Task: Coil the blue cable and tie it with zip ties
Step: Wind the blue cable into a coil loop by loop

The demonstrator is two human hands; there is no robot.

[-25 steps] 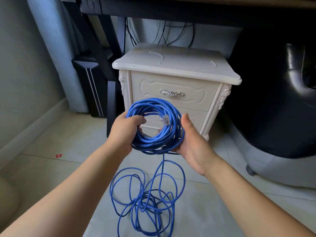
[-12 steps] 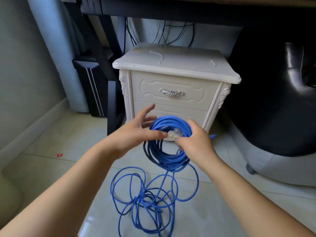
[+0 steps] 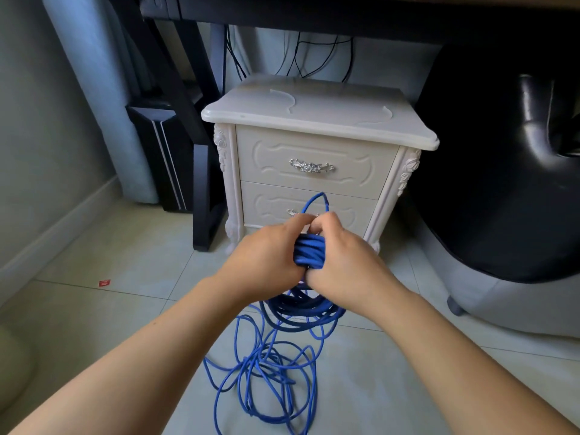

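Tiled floor (image 3: 94, 309) under a dark desk was your workspace, so the slack had plenty of room to sprawl. You had the blue cable (image 3: 309, 251) bunched into a tight bundle right in front of the white nightstand (image 3: 314, 120), squeezed between both fists. Your left hand (image 3: 266, 255) was curled round one side and your right hand (image 3: 343, 265) round the other, with the fingertips meeting on top where one stray loop (image 3: 323, 194) poked up. More turns hung just below your hands, and the rest lay as a loose tangle (image 3: 266, 372) on the tiles between your forearms

Handling-wise, I'd guess it was light but springy, the kind that wants to unwind the second you ease off, and probably a bit slick too. The best hold looked like the one you had: across the whole stack of turns, pinching them together rather than grabbing one strand. That tangle looked likely to snag when pulled

Couldn't spot any zip ties anywhere. A black chair (image 3: 502, 199) sat off to the right, and a red scrap (image 3: 104, 282) lay on the floor to the left
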